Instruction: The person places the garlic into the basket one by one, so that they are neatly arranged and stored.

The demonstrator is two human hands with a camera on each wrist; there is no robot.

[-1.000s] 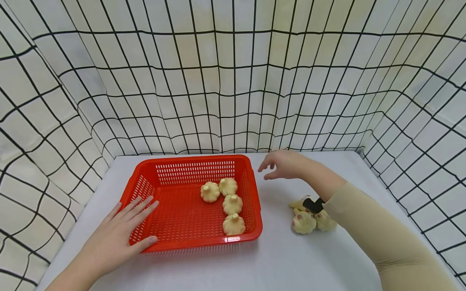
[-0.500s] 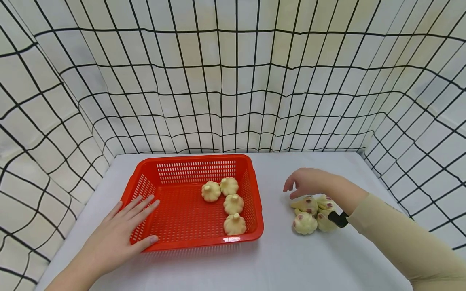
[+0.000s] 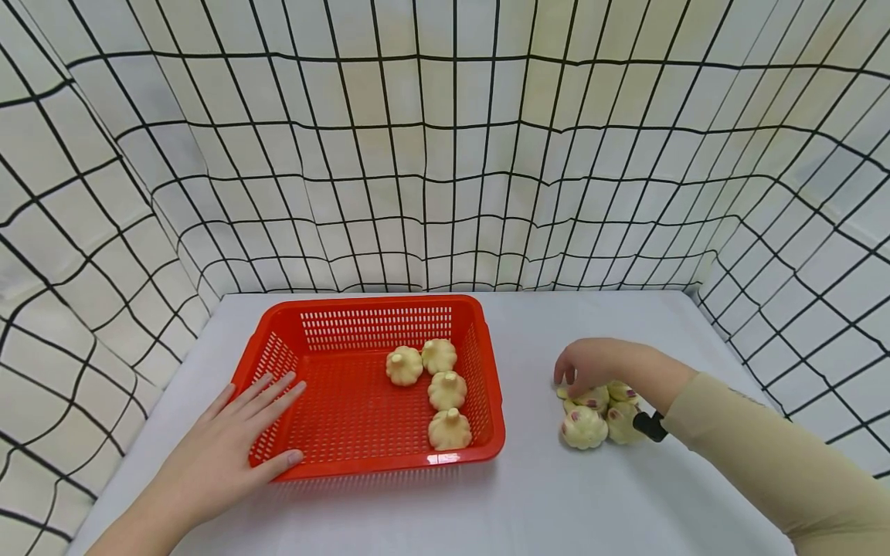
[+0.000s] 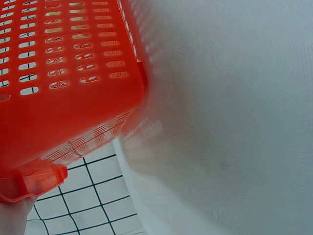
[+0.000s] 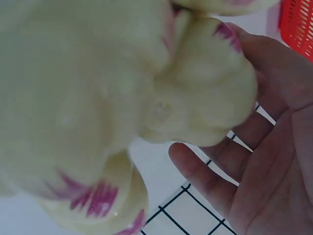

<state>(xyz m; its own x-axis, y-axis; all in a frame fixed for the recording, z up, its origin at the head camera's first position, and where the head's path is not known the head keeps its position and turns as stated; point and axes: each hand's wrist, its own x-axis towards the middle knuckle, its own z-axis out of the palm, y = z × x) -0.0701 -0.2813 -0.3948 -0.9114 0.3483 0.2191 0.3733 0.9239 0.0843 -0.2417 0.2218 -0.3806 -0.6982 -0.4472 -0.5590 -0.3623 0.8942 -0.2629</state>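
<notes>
My left hand point(image 3: 215, 448) lies with fingers spread over the left rim of a red plastic basket point(image 3: 375, 468). In the left wrist view, only a bit of that hand shows beneath the basket's rim point(image 4: 39, 181). To the basket's right, my right hand point(image 3: 601, 364) is low over a cluster of garlic bulbs with purple marks. Up close in the right wrist view, its fingers and thumb point(image 5: 237, 36) lie around the far side of one garlic bulb point(image 5: 205, 93). That bulb hides the fingertips, so I cannot tell whether they grip it.
Several cream garlic bulbs point(image 3: 447, 391) sit in the right part of the basket. Other purple-marked bulbs point(image 3: 584, 427) lie against each other beside my right forearm. A white cloth wall with black netting point(image 3: 452, 154) rises behind the white table point(image 3: 528, 494) and along both sides.
My right hand has moved away from the basket's right side, rightward and down onto the garlic cluster. The left hand and the basket keep their place.
</notes>
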